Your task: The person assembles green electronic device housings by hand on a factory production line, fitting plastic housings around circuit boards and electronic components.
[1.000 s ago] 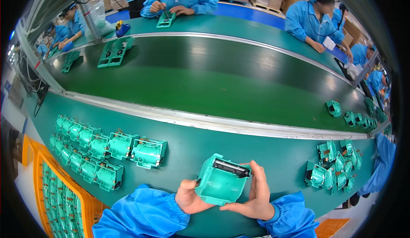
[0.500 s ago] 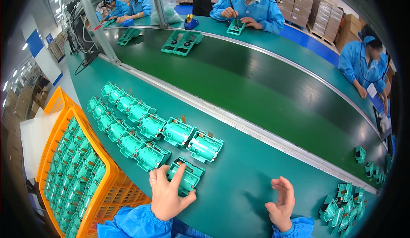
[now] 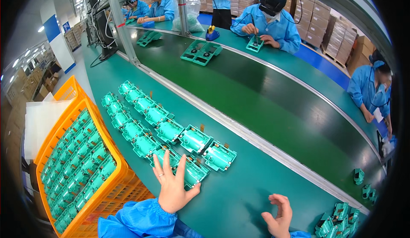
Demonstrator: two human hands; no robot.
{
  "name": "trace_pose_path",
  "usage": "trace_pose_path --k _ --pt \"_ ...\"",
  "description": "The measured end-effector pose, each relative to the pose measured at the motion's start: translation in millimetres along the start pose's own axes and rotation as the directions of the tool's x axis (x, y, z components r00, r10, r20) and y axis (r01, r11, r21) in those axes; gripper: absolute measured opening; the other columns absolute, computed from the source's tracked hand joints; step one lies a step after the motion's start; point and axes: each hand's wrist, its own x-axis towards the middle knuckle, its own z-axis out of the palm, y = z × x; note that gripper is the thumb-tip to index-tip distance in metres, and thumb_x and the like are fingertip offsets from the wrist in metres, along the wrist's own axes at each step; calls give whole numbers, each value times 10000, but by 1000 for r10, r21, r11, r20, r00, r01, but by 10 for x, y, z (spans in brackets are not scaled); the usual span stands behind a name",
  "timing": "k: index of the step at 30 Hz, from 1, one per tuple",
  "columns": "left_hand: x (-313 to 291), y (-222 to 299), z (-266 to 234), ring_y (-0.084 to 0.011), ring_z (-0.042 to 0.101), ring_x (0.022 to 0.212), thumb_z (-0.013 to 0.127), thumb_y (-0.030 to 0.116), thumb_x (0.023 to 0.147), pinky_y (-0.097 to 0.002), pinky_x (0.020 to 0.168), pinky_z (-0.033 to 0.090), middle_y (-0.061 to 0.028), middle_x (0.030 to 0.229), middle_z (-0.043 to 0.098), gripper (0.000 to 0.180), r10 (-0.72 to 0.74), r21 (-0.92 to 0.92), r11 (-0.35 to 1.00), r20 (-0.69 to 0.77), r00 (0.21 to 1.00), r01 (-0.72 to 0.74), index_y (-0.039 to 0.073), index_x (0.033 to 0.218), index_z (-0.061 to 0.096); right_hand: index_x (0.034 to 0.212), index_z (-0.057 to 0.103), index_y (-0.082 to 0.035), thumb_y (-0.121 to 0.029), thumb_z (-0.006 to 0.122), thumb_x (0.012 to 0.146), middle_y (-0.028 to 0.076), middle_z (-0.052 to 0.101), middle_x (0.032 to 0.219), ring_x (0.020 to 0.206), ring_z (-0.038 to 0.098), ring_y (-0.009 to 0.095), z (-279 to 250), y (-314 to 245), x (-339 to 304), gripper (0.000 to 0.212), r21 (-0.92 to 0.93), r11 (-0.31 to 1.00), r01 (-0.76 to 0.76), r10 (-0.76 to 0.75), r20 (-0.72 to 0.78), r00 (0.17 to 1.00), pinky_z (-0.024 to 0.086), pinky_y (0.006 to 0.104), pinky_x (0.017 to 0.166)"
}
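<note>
My left hand [image 3: 174, 189] rests with spread fingers over the near end of a row of green plastic housings. Its index finger and thumb touch the last green housing [image 3: 195, 172], which butts against the row; the palm side is hidden. Beside it runs a second row, ending in another green housing [image 3: 219, 156] with a small copper-coloured tab. Further right, my right hand [image 3: 278, 216] hovers above the table, fingers curved and apart from the thumb, holding nothing. A heap of green housings [image 3: 337, 221] lies beyond it at the lower right.
An orange crate [image 3: 113, 186] at the left holds rows of similar housings. Past the green table [image 3: 239, 182], a metal rail [image 3: 256, 146] borders a dark green conveyor belt [image 3: 256, 105] carrying more green parts. Across it a co-worker [image 3: 271, 22] works on a green part; other people sit nearby.
My left hand has slid the last housing up against the end of the near row. My right hand stays open over the table. The whole view has shifted slightly.
</note>
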Motion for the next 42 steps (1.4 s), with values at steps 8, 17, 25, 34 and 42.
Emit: trace_pose_path --k 8,17,25,34,42 --pt "66 -290 -302 -502 22 1222 756 361 549 -575 959 115 -264 1347 67 967 -92 -83 993 -117 989 83 75 1311 233 1202 349 34 -316 746 611 192 413 1121 926 497 279 270 -250 515 794 -303 923 238 -107 391 914 399 358 838" --pt "1477 -2346 -1002 -451 172 1217 523 456 778 -483 1000 152 -262 1307 244 613 -347 54 907 -463 816 417 127 1266 351 1268 282 -68 -407 793 455 319 87 1300 1170 107 531 1111 -436 715 1018 -541 726 426 -259 358 897 200 586 919" --pt "1909 -3408 -738 -424 8 1264 429 710 664 -580 982 76 -128 1400 114 707 -541 97 833 -56 839 544 342 1263 356 1286 332 -194 -396 771 487 287 123 1316 1176 66 545 1459 -502 708 933 -588 772 242 -98 266 959 200 621 884" --pt "2046 -2694 -599 -432 61 1256 431 676 692 -635 948 100 -105 1392 154 666 -420 195 897 95 903 397 325 1255 374 1277 309 -73 -372 736 564 319 185 1272 1161 138 529 1669 -530 749 883 -543 808 229 -127 219 967 110 617 944" --pt "2253 -2904 -404 -402 162 1244 486 563 732 -607 948 170 -99 1366 236 567 -307 157 938 -37 951 309 260 1210 446 1253 296 18 -369 709 603 284 308 1229 1167 198 483 1809 -487 840 862 -568 769 292 -185 240 953 93 608 954"
